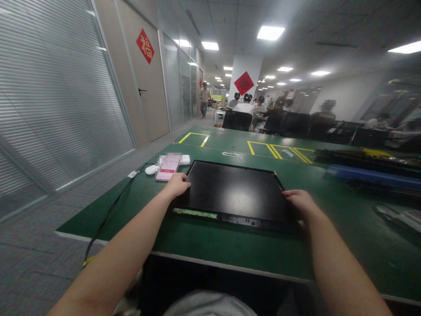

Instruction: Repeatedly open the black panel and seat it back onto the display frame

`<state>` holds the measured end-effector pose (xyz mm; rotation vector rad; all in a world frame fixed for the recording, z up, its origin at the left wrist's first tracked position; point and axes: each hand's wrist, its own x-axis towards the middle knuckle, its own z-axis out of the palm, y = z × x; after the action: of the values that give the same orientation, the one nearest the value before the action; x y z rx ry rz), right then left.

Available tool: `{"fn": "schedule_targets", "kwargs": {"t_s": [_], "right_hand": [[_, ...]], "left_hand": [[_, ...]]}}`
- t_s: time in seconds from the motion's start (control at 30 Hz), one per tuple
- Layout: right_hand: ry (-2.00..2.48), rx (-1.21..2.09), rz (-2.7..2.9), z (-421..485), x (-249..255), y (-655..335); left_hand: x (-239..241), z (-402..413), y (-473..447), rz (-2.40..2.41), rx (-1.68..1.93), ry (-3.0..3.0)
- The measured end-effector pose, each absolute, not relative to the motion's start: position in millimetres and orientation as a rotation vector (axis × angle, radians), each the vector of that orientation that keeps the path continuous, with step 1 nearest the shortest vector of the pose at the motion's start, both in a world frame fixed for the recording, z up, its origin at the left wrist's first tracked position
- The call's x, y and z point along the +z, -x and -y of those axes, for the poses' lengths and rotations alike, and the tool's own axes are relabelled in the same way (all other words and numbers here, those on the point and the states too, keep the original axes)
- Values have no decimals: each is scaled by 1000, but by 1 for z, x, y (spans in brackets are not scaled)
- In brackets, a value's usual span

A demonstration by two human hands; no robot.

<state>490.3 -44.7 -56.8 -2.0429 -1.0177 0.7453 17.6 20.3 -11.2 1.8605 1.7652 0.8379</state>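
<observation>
A black flat display panel (233, 188) lies face up on the green tabletop (210, 245) in front of me. Along its near edge runs a narrow green circuit board (194, 213). My left hand (178, 185) grips the panel's left edge, fingers closed on the rim. On the opposite side, my right hand (301, 202) holds the right edge, with some fingers hidden under or behind it. Just beyond my left hand, a phone (168, 169) with a pink screen leans on a white object (185, 159).
Dark strips and a blue piece (358, 173) are stacked at the right, with a grey tool-like object (394, 217) nearer. Yellow tape outlines (276, 150) mark the far table. A black cable (110, 210) hangs off the left edge. People sit beyond; one person (204, 98) stands in the aisle.
</observation>
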Motion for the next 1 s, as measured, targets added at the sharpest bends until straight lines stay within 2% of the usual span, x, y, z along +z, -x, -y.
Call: {"fn": "schedule_targets", "kwargs": {"t_s": [0.83,1.0], "right_hand": [[2153,589,1086,51,-44,-478],[2152,542,1087,49,-46,-479]], "left_hand": [[-14,-20,-16,-1775,746,-2060],[-11,-15,-12,-1605,800,-2266]]}}
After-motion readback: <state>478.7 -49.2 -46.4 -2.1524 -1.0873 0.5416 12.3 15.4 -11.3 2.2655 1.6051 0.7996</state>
